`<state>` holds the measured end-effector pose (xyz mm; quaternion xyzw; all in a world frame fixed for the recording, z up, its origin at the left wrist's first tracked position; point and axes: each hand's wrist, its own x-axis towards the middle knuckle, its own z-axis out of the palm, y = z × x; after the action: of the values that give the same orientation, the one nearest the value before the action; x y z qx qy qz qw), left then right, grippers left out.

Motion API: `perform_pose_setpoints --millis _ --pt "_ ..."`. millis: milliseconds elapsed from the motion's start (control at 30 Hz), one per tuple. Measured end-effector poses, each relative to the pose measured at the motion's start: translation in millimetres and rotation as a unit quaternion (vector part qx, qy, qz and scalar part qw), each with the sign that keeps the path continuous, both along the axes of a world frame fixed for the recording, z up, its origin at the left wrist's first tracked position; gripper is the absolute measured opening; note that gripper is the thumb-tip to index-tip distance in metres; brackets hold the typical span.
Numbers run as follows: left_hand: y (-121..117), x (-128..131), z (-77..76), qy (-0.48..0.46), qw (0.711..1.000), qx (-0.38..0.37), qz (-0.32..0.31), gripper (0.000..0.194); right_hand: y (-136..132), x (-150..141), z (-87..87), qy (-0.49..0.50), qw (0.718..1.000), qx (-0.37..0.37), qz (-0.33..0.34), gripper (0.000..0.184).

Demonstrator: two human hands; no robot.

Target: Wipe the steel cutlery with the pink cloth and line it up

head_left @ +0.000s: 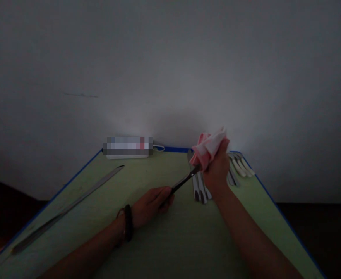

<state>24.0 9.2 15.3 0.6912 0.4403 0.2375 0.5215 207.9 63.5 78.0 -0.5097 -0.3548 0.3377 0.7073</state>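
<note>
My left hand (155,201), a dark band on its wrist, is closed round the handle of a long, dark-handled utensil (183,181). The utensil slants up and to the right, over the table. Its far end disappears into a pink and white cloth (208,149), so its kind cannot be made out. My right hand (218,168) is closed on that cloth, bunching it round the utensil's end. Beneath and beside the right hand lie several metal cutlery pieces (201,192), their far ends partly covered by the hand and cloth.
A long knife-like blade (86,193) lies slantwise on the left of the green, blue-edged table (153,255). At the back left sits a white box-like item (126,156), its front blurred, with a white cord. Several light-handled utensils (242,166) lie back right. A wall stands behind.
</note>
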Motion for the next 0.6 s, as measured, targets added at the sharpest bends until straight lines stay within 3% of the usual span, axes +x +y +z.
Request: perform_pose_setpoints --millis 100,267,400,500,600 --pt "1 2 0.5 -0.003 1.000 -0.011 0.005 0.047 -6 -14 -9.0 -0.038 0.999 -0.034 -0.003 0.062" --pt "3 4 -4.7 -0.009 1.000 -0.011 0.020 0.045 -12 -36 -35.9 -0.075 0.992 -0.075 0.074 0.062" --pt "2 4 -1.2 0.011 0.999 -0.009 0.045 0.038 -19 -48 -56.1 -0.125 0.981 -0.115 0.092 0.060" --pt "0 2 3.0 0.011 0.998 -0.035 0.045 0.033 -20 -49 -57.8 -0.129 0.978 -0.122 0.111 0.060" --pt "-1 -2 2.4 -0.027 0.998 -0.050 -0.014 0.031 -13 -40 -51.8 -0.085 0.982 -0.109 0.127 0.059"
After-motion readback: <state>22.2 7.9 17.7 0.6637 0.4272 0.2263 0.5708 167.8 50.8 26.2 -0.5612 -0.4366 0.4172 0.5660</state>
